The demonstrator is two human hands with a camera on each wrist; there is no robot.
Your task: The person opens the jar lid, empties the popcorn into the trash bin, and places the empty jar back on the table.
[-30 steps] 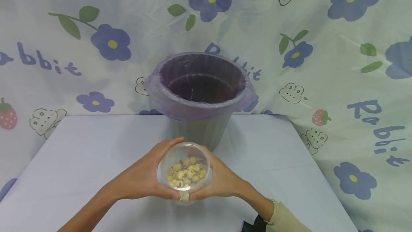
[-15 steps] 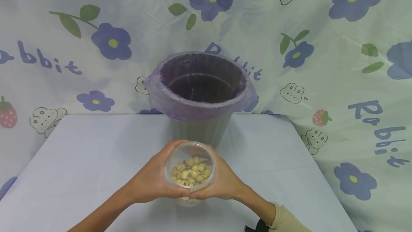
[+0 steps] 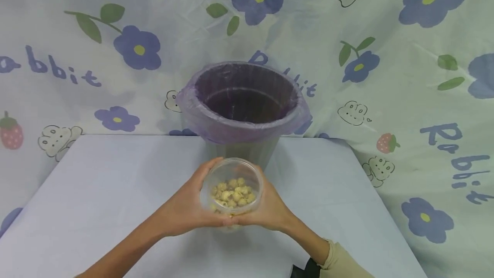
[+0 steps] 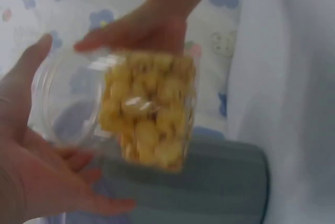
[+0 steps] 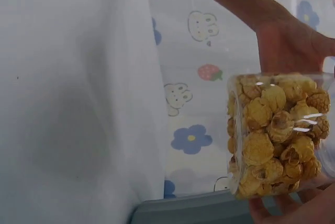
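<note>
A clear plastic jar [image 3: 235, 167] of popcorn is held above the white table, its round rim facing up toward the head camera. Golden popcorn [image 5: 277, 135] fills its lower part, seen sharply in the right wrist view. From one side my left hand [image 3: 189, 209] grips it, thumb across the near side; my right hand [image 3: 270, 209] grips the opposite side, and the thumbs meet in front. In the left wrist view the jar [image 4: 146, 109] is blurred, with the left fingers [image 4: 63, 187] spread around the rim end.
Just beyond the jar stands a grey bin [image 3: 247, 151], lined with a purple bag [image 3: 243, 132] folded over its rim. A flowered curtain [image 3: 185, 55] hangs behind the white table [image 3: 115, 175]. A black object [image 3: 305, 269] shows at the near edge by the right sleeve.
Both hands have shifted the jar a little right and then farther up in the head view, toward the bin. Their grip stays on it, and the head view has turned slightly.
</note>
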